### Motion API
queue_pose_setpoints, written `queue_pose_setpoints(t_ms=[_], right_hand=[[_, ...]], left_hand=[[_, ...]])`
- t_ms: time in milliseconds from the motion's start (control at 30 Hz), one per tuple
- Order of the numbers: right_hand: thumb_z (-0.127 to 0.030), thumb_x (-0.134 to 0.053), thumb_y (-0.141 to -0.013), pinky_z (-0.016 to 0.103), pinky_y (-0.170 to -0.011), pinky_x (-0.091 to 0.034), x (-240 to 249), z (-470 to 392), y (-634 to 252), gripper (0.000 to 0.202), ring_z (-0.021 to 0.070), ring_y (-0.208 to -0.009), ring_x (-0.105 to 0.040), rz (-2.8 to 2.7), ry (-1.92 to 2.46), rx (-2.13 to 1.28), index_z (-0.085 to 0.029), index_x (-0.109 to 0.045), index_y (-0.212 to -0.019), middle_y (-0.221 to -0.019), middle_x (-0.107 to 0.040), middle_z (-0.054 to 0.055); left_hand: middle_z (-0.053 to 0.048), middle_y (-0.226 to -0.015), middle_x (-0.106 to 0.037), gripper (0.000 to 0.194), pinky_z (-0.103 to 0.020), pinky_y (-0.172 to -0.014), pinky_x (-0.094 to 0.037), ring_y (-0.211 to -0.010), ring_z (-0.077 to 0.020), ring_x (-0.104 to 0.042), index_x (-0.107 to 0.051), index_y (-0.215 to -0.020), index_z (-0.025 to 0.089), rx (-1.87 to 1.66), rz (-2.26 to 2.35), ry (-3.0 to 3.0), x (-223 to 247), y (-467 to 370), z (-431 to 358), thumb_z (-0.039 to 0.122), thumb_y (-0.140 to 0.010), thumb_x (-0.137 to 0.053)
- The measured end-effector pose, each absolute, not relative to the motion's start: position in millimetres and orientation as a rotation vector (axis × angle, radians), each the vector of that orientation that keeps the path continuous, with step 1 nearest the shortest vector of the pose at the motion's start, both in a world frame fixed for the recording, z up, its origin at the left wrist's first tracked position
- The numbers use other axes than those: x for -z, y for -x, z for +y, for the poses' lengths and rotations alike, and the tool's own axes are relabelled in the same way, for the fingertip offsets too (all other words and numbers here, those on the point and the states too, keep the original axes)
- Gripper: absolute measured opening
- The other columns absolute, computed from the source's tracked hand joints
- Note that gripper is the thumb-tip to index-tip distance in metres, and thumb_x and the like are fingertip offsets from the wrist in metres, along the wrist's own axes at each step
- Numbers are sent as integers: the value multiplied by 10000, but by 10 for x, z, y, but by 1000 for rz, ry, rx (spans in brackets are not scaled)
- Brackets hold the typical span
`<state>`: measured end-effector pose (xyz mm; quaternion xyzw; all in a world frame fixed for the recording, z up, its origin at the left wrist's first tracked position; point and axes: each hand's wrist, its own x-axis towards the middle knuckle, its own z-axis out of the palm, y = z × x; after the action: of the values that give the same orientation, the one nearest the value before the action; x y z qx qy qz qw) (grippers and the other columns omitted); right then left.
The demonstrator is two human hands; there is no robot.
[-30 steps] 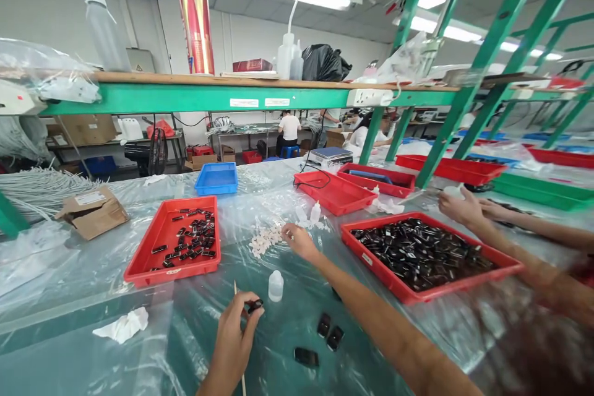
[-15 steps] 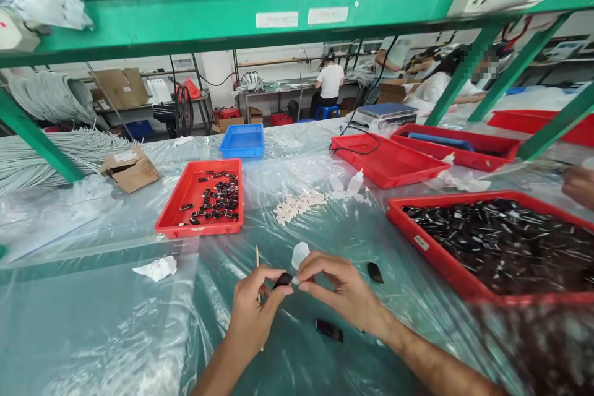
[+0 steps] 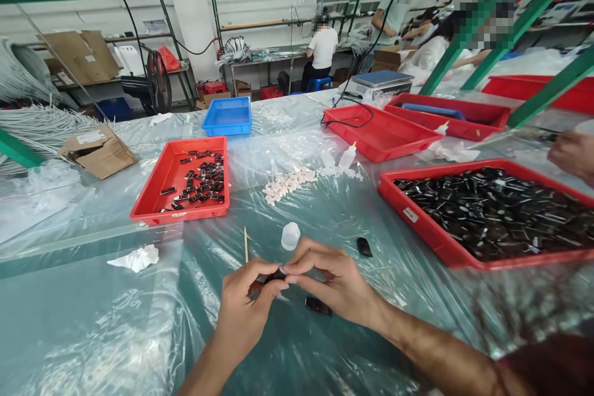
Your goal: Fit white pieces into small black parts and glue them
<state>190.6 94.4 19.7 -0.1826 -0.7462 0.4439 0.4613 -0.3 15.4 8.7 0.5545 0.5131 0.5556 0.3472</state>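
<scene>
My left hand (image 3: 245,303) pinches a small black piece (image 3: 275,275) between thumb and fingers, and a thin wooden stick (image 3: 246,244) rises behind that hand. The fingertips of my right hand (image 3: 331,281) are pressed together at the right end of the black piece; a small whitish bit shows there, mostly hidden. Just beyond the hands stands a small translucent cup (image 3: 291,236). One loose black piece (image 3: 364,247) lies to the right of the cup, and another (image 3: 318,305) lies below my right hand.
Black parts fill a large red tray (image 3: 417,219) at right; a smaller red tray (image 3: 153,182) at left holds several. White pieces (image 3: 288,184) and a squeeze bottle (image 3: 347,156) lie further back, before a blue tray (image 3: 227,116). Another person's hand (image 3: 573,154) is at the right edge.
The camera view has shifted, so the green beam sits higher. My right fingertips have moved closer onto the black piece, which is now more covered.
</scene>
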Motion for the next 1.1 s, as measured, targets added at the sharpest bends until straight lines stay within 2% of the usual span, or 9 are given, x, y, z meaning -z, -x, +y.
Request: queue_pose_setpoints(t_ms=[133, 200, 267, 367, 467, 567, 700, 833, 1100], right_hand=[[-251, -758, -1013, 339, -669, -580, -250, 910, -1910, 314, 204, -779, -728, -1892, 409, -1125, -498, -821, -1196, -936, -768, 3], [-262, -707, -1039, 336, -680, -590, -273, 898, -1910, 370, 203, -800, -734, -1936, 379, -1105, -507, -791, -1303, -965, -772, 12], [-291, -673, -1057, 338, -728, -612, -274, 950, -1929, 348, 202, -844, -751, -2004, 381, -1072, -462, -792, -1335, -1006, -789, 24], [-421, -671, -1057, 359, -855, -645, -224, 1283, -2048, 258, 218, -947, -783, -2058, 601, -981, -342, -838, -1238, -1075, -826, 43], [-458, -570, -1114, 409, -971, -636, -139, 1929, -2304, 340, 237, -1042, -772, -1904, 981, -810, -235, -797, -1234, -1137, -815, 84], [-436, -689, -1082, 437, -956, -654, -34, 2607, -2600, 326, 216, -1031, -757, -1799, 1309, -693, -159, -733, -1248, -1177, -774, 82], [-409, -717, -1074, 458, -989, -663, 176, 3129, -2843, 375, 238, -1143, -741, -1746, 1562, -625, -165, -691, -1357, -1336, -728, 104], [-409, -707, -1080, 480, -1035, -648, 386, 3309, -2877, 383, 252, -1199, -729, -1762, 1664, -574, -169, -688, -1377, -1383, -712, 111], [-366, -720, -1073, 460, -1039, -639, 389, 3374, -2826, 270, 228, -1167, -733, -1723, 1704, -559, -168, -733, -1257, -1330, -739, 101]], left_hand=[[0, -717, -738, 276, -245, -360, -441, -431, -110, -541, -851, -943, 269, -1431, 1354, -1310, -54, 15, 134, 541, -934, -809], [15, -697, -713, 263, -242, -349, -413, -412, -104, -517, -833, -959, 264, -1401, 1371, -1295, -43, 60, 153, 524, -936, -801], [21, -694, -693, 252, -248, -418, -458, -477, -123, -568, -795, -966, 254, -1351, 1404, -1337, -53, 115, 188, 505, -957, -769], [1, -793, -725, 234, -274, -588, -512, -685, -170, -652, -690, -985, 254, -1240, 1447, -1421, -81, 194, 241, 484, -1016, -663], [48, -741, -600, 219, -272, -599, -423, -654, -153, -527, -585, -947, 267, -1178, 1468, -1431, -77, 260, 273, 470, -1030, -596], [79, -686, -429, 287, -269, -567, -334, -606, -144, -392, -541, -871, 271, -1158, 1493, -1415, -39, 309, 295, 515, -1013, -590], [85, -641, -352, 362, -274, -559, -299, -578, -149, -347, -520, -831, 277, -1125, 1540, -1397, 15, 344, 313, 597, -985, -589], [90, -646, -282, 389, -288, -560, -244, -568, -151, -273, -519, -900, 299, -1054, 1566, -1365, 61, 337, 291, 670, -1012, -497], [80, -626, -339, 348, -309, -575, -283, -559, -162, -350, -575, -936, 306, -916, 1539, -1376, 110, 323, 211, 639, -1024, -528]])
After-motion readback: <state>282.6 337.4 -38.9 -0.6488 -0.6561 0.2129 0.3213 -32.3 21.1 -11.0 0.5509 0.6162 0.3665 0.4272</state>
